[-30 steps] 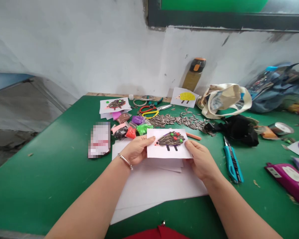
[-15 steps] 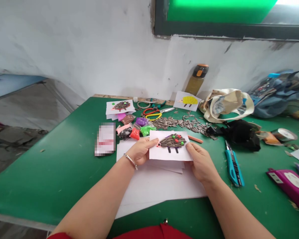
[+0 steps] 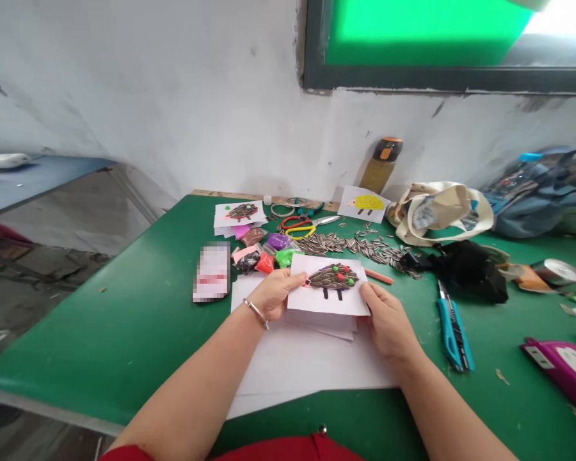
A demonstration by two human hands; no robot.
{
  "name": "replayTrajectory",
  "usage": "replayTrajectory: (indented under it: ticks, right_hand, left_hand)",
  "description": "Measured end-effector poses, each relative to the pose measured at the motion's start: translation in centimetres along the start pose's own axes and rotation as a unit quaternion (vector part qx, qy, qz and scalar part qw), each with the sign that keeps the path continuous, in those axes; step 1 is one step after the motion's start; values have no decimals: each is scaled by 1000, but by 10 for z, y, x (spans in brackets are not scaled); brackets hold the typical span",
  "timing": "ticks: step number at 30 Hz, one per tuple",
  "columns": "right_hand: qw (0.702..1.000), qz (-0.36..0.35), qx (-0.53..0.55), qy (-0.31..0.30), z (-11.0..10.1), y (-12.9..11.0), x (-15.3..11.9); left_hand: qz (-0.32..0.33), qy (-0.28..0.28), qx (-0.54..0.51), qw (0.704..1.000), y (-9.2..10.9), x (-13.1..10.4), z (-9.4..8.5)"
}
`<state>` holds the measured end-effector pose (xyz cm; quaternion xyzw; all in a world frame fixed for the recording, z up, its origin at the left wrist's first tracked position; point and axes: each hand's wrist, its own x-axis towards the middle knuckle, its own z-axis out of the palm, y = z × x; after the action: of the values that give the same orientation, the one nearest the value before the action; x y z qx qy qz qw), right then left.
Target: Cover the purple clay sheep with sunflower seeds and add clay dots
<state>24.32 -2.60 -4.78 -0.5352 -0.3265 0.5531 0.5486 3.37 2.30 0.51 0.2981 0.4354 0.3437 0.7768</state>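
Between my two hands is a white card point(image 3: 329, 303) bearing a hedgehog made of sunflower seeds, with red and green dots and black legs. My left hand point(image 3: 279, 293), a bracelet at its wrist, pinches the left edge. At the right edge, my right hand point(image 3: 388, 315) grips with the thumb on top. The card is held above white paper sheets point(image 3: 312, 365) on the green table. Just beyond it lie bags of coloured clay point(image 3: 265, 261) and a heap of sunflower seeds point(image 3: 324, 243).
Scissors point(image 3: 324, 221), a yellow hedgehog card point(image 3: 365, 203) and a bottle point(image 3: 381, 166) are near the wall. On the right lie a blue utility knife point(image 3: 454, 330), a black cloth item point(image 3: 475, 269), a cloth bag point(image 3: 441, 214) and a magenta case point(image 3: 557, 371). A second seed hedgehog card point(image 3: 240, 212) is back left.
The camera view has shifted slightly, so the scene sits a little lower and further right. Both hands keep hold of the card, which has hardly moved.
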Motion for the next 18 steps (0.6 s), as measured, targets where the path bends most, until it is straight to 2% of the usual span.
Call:
replayTrajectory:
  ticks: [4, 8, 13, 16, 18]
  right_hand:
    - [1000, 3, 13, 9, 0, -1, -1]
    - [999, 17, 41, -13, 3, -6, -4]
    - [999, 30, 25, -29, 5, -10, -7]
    - [999, 32, 25, -34, 5, -10, -6]
    - [999, 31, 22, -35, 5, -10, -6]
  left_hand:
    - [19, -5, -1, 1000, 17, -4, 2]
    - [72, 17, 20, 997, 46, -11, -6]
    - [135, 93, 40, 986, 89, -12, -27]
    - [136, 152, 0, 979, 115, 1, -47]
    - [143, 196, -62, 968, 130, 15, -62]
